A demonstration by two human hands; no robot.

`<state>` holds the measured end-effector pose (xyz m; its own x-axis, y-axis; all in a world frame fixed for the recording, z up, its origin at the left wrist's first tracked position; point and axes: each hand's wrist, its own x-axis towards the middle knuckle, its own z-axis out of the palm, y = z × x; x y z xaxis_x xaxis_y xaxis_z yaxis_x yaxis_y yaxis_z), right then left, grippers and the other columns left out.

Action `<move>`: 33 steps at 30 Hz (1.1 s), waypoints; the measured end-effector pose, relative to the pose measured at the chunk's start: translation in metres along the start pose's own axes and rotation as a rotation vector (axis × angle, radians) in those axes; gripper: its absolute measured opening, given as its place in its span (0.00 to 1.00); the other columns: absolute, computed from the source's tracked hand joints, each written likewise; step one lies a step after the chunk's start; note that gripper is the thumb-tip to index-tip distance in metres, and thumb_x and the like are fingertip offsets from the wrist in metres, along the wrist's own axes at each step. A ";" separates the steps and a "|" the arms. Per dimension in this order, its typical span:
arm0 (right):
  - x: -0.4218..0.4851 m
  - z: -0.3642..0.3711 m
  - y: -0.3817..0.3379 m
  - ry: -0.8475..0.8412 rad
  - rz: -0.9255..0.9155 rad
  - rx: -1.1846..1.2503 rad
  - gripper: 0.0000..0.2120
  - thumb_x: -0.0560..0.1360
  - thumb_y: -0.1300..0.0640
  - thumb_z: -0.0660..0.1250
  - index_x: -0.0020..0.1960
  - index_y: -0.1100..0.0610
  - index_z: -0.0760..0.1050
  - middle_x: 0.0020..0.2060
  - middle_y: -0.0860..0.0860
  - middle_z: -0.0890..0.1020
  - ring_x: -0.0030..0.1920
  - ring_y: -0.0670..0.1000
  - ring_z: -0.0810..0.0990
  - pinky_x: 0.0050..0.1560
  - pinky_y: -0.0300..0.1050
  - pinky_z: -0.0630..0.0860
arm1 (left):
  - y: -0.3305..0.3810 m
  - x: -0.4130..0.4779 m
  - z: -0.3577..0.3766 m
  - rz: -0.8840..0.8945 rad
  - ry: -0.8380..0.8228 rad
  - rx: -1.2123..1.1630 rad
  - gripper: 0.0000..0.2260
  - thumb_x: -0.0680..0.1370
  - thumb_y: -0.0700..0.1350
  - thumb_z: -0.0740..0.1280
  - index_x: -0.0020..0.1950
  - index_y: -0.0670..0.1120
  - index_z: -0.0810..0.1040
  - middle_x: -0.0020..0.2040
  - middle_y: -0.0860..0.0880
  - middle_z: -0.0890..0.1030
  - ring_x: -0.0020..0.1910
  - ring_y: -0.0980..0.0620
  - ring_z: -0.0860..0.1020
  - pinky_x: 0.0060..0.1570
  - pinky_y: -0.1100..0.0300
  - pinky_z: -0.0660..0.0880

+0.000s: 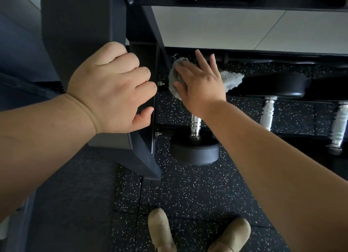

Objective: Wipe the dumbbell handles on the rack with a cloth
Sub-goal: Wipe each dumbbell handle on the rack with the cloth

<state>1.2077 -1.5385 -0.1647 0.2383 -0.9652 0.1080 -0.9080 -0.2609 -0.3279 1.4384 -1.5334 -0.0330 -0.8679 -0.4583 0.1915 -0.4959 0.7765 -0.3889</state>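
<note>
A grey fluffy cloth [230, 79] lies over the far end of a dumbbell on the lowest rack shelf. My right hand [202, 85] presses flat on the cloth with its fingers spread. Below that hand the dumbbell's ribbed chrome handle [195, 125] shows, running down to its black near head [194, 151]. My left hand [113, 87] grips the edge of the black rack upright [145, 63], fingers curled round it. Two more chrome handles [268, 113] [339, 122] lie to the right on the same shelf.
The rack's dark frame [81, 35] fills the upper left, with an upper shelf [226, 1] overhead. A large black dumbbell head [276, 85] sits right of the cloth. Black speckled rubber flooring [188, 191] lies below. Two tan shoes [162, 231] [233, 234] show at the bottom edge.
</note>
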 end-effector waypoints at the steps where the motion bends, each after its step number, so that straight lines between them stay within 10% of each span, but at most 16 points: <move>1: 0.004 0.000 0.002 0.010 -0.003 -0.042 0.24 0.82 0.43 0.59 0.74 0.51 0.74 0.71 0.47 0.77 0.80 0.63 0.61 0.81 0.62 0.45 | 0.000 -0.001 0.000 0.002 0.001 0.003 0.15 0.78 0.53 0.59 0.40 0.43 0.75 0.35 0.45 0.72 0.38 0.40 0.73 0.53 0.44 0.70; 12: -0.024 -0.028 0.047 0.067 0.290 0.347 0.20 0.86 0.52 0.59 0.74 0.58 0.74 0.66 0.58 0.81 0.80 0.63 0.61 0.80 0.64 0.56 | 0.000 -0.002 0.001 0.004 0.002 0.029 0.16 0.79 0.54 0.58 0.42 0.43 0.76 0.36 0.46 0.72 0.39 0.40 0.73 0.56 0.43 0.68; 22: 0.018 0.003 0.001 0.024 -0.187 -0.121 0.16 0.83 0.45 0.59 0.61 0.46 0.83 0.58 0.42 0.86 0.70 0.54 0.77 0.76 0.56 0.64 | 0.000 -0.001 -0.001 0.011 -0.010 0.027 0.15 0.79 0.53 0.58 0.41 0.44 0.75 0.35 0.46 0.72 0.39 0.40 0.73 0.54 0.44 0.68; 29: -0.053 -0.010 0.020 0.164 0.264 0.250 0.19 0.86 0.52 0.58 0.72 0.58 0.75 0.71 0.54 0.78 0.79 0.61 0.64 0.78 0.62 0.63 | -0.001 -0.002 0.001 0.022 0.000 0.030 0.17 0.79 0.53 0.57 0.42 0.43 0.76 0.35 0.45 0.73 0.40 0.39 0.74 0.55 0.44 0.67; 33: -0.100 -0.020 -0.005 0.246 0.329 0.334 0.14 0.86 0.55 0.61 0.65 0.59 0.80 0.54 0.54 0.85 0.60 0.56 0.81 0.55 0.44 0.77 | -0.002 -0.002 0.001 0.023 0.006 0.026 0.16 0.79 0.54 0.58 0.42 0.43 0.76 0.36 0.45 0.73 0.40 0.39 0.75 0.55 0.44 0.66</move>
<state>1.1811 -1.4408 -0.1550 -0.1652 -0.9743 0.1533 -0.7525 0.0241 -0.6581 1.4413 -1.5343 -0.0333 -0.8790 -0.4383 0.1876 -0.4753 0.7752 -0.4160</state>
